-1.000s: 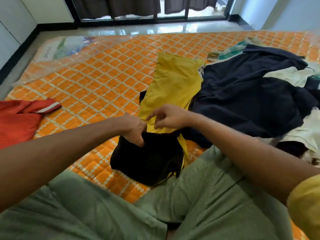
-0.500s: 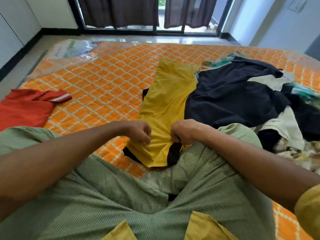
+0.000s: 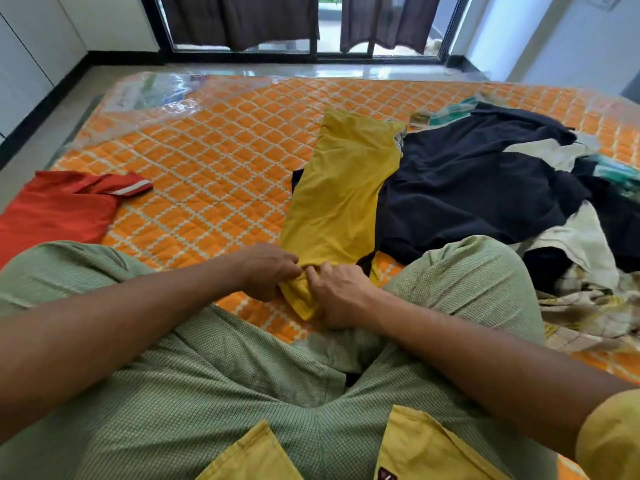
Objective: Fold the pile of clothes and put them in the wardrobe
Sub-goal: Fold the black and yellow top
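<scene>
A yellow garment, folded into a long narrow strip, lies lengthwise on the orange quilted mattress. A bit of black cloth peeks out from under its edges. My left hand and my right hand both pinch its bunched near end, close together, just in front of my crossed legs. To the right sprawls the unfolded pile of clothes, mostly dark navy with white, teal and patterned pieces; the yellow strip's right edge touches it.
A red garment with a striped sleeve lies at the mattress's left edge. Clear plastic wrap covers the far left corner. Beyond are shiny floor, a dark-framed glass door with curtains, and white cabinet fronts at left.
The black near part of the garment has gone out of sight under the yellow. Both hands moved together and down onto the yellow strip's near end, now bunched between them.
</scene>
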